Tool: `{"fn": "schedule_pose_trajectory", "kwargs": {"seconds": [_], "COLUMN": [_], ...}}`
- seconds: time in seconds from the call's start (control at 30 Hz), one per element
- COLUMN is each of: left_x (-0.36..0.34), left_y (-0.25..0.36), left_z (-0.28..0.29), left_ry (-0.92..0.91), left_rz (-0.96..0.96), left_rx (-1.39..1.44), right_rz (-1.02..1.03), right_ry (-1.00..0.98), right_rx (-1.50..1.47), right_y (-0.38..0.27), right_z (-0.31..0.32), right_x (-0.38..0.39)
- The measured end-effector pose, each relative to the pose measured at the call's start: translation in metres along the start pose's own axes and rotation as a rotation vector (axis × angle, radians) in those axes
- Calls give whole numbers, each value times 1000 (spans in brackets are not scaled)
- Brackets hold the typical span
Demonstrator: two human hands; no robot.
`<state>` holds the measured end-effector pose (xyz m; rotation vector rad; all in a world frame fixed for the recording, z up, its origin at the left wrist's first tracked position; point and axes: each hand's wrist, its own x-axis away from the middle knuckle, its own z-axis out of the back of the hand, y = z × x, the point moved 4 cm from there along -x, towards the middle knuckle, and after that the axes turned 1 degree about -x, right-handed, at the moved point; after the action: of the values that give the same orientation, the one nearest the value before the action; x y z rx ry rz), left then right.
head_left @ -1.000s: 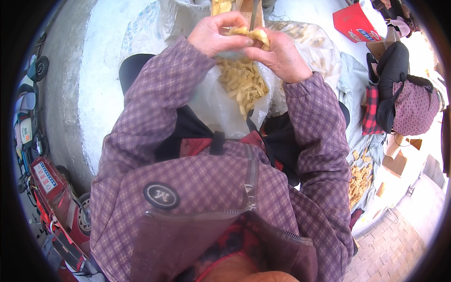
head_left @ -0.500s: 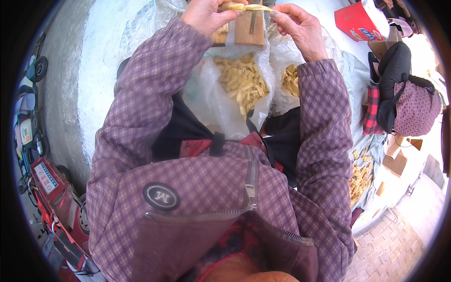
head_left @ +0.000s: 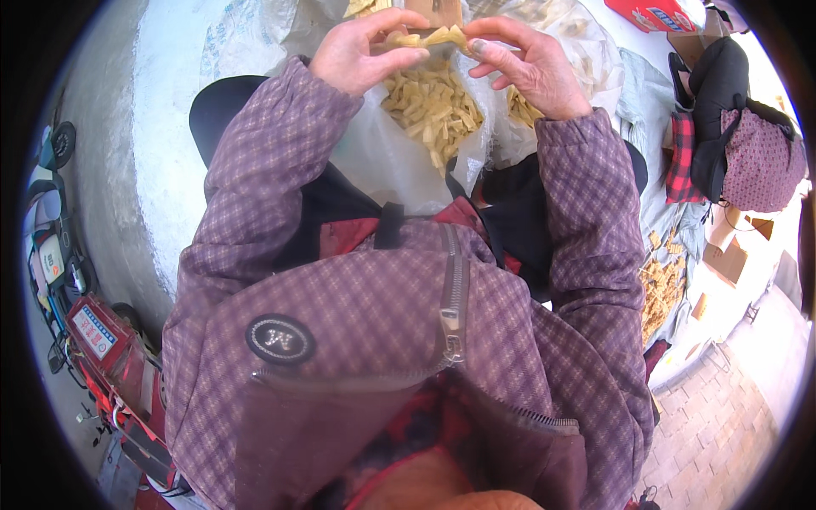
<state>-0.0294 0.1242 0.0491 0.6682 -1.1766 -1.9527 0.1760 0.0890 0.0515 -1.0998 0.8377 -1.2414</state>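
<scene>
Between my two hands stretches a pale yellow strip point(head_left: 435, 37), twisted or folded, its exact kind unclear. My left hand point(head_left: 361, 53) pinches one end between thumb and fingers. At the other end, the thumb and forefinger of my right hand point(head_left: 529, 66) close on it while the other fingers curl loosely. Below them, a translucent plastic bag point(head_left: 361, 157) holds a heap of similar pale yellow pieces point(head_left: 433, 115). More such pieces point(head_left: 522, 109) lie in a second bag beside my right wrist. Just beyond the strip, a wooden board point(head_left: 439, 12) is partly cut off by the view's top edge.
At the right, a person in dark trousers and a patterned top point(head_left: 756, 161) sits near cardboard boxes point(head_left: 727, 259). Brownish pieces point(head_left: 663, 285) are spread on a grey sheet. A red box point(head_left: 650, 15) stands at the far right. Red vehicle parts point(head_left: 110, 340) show at the left.
Both hands have come down and nearer to me with the strip, now over the bag's far end. The strip looks shorter and more bunched. The board has shifted up, partly out of view.
</scene>
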Motion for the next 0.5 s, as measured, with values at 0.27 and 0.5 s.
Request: {"fn": "schedule_pose_trajectory", "kwargs": {"seconds": [0.27,0.5], "left_x": [4,11], "left_y": [-24,-48], "left_z": [-21,-39], "left_ry": [50,-79], "left_rz": [41,266], "left_rx": [183,216], "right_rz": [-394,-526], "right_ry": [130,11], "right_rx": [350,1043], "right_y": [91,261], "right_z": [90,64], "right_x": [4,15]}}
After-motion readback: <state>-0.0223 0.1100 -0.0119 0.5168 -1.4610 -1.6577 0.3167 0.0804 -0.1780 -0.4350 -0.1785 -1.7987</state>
